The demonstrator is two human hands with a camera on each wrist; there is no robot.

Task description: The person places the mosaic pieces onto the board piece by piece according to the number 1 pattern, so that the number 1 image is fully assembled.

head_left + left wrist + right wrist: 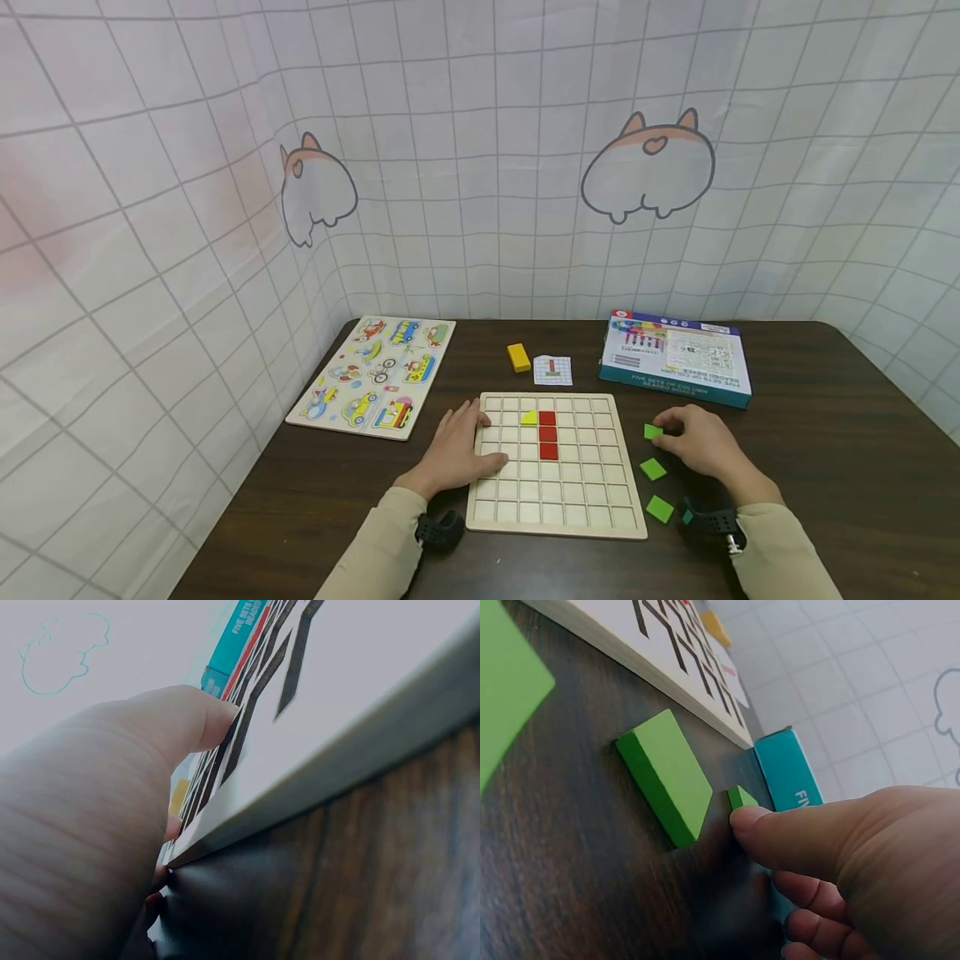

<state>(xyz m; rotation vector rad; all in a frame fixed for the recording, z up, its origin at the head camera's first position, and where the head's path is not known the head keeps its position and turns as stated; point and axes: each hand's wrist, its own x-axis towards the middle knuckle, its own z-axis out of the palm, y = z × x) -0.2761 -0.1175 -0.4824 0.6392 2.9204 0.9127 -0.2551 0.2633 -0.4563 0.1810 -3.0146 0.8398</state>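
A wooden grid board (517,517) lies on the dark table. Three red square tiles (548,434) form a column in it, beside a yellow piece (529,417) with a slanted corner. My left hand (453,450) rests at the board's left edge, fingers spread and thumb (202,724) laid on its top. To the right of the board, my right hand (701,442) pinches the farthest green tile (651,432) between thumb and fingers; part of that tile is hidden by the thumb in the right wrist view. Two more green tiles (653,469) lie nearer on the table.
Behind the board are a yellow block (518,358) and a small pattern card (552,371). A flat box (675,358) lies back right, and a picture puzzle board (375,375) back left. A white gridded curtain (465,167) hangs behind the table (832,433).
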